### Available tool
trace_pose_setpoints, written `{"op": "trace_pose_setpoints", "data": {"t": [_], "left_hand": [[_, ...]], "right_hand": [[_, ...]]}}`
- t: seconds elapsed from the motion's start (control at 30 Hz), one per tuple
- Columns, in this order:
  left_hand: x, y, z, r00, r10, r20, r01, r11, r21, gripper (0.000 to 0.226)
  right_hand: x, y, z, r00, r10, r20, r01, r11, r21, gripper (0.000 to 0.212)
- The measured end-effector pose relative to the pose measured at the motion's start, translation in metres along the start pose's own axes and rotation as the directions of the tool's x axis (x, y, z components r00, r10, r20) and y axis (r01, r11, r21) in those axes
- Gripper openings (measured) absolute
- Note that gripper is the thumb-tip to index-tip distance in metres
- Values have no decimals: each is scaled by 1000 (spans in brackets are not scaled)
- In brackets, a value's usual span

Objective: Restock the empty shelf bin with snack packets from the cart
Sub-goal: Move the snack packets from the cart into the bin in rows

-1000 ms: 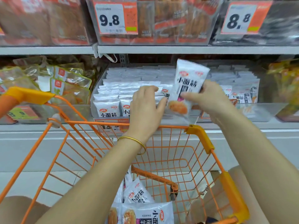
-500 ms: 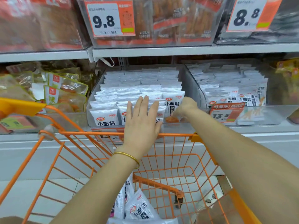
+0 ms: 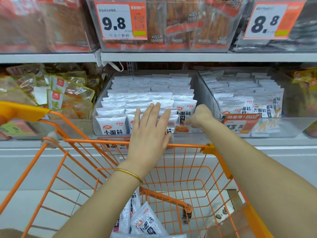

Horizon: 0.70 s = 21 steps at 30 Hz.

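Found bin (image 3: 205,93) at front edge of shelf (image 3: 274,142), packed with upright rows of white packets (image 3: 145,93). Logged left hand (image 3: 151,131) flat against front row near bin's middle, fingers (image 3: 156,114) straight and released, grasping nothing, pressing on packets. Noted right hand (image 3: 199,117) at bin's front right corner, touching lower right edge of end packet (image 3: 184,114), upright in front row; fingers curled and turned from camera, so cannot tell whether grasping end packet or merely clenched. Saw cart (image 3: 188,145) just before shelf edge, under both forearms, with spare packets (image 3: 147,224) lying at bottom. Recorded bracelet (image 3: 128,174) on left wrist.
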<state>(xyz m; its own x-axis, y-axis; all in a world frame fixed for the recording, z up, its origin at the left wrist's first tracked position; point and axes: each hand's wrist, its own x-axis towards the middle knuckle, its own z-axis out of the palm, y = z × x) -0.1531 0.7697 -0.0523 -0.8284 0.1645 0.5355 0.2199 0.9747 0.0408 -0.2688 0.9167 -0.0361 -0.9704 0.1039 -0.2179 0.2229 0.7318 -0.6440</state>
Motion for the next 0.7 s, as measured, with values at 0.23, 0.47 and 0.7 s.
{"op": "trace_pose_setpoints", "data": {"t": [0.23,0.47,0.7], "left_hand": [[-27,-5,-32,993,-29,-113,23,998,-60,34],[-58,-11,-30,938,146,314,-69,967,-245,23],[-67,-5,-21,684,184,706,113,929,-351,18]], "right_hand": [[-78,8,-17,826,-415,-383,458,888,27,25],[-148,61,86,485,2,874,614,711,-342,45],[-149,76,107,376,55,925,697,641,-321,23]]}}
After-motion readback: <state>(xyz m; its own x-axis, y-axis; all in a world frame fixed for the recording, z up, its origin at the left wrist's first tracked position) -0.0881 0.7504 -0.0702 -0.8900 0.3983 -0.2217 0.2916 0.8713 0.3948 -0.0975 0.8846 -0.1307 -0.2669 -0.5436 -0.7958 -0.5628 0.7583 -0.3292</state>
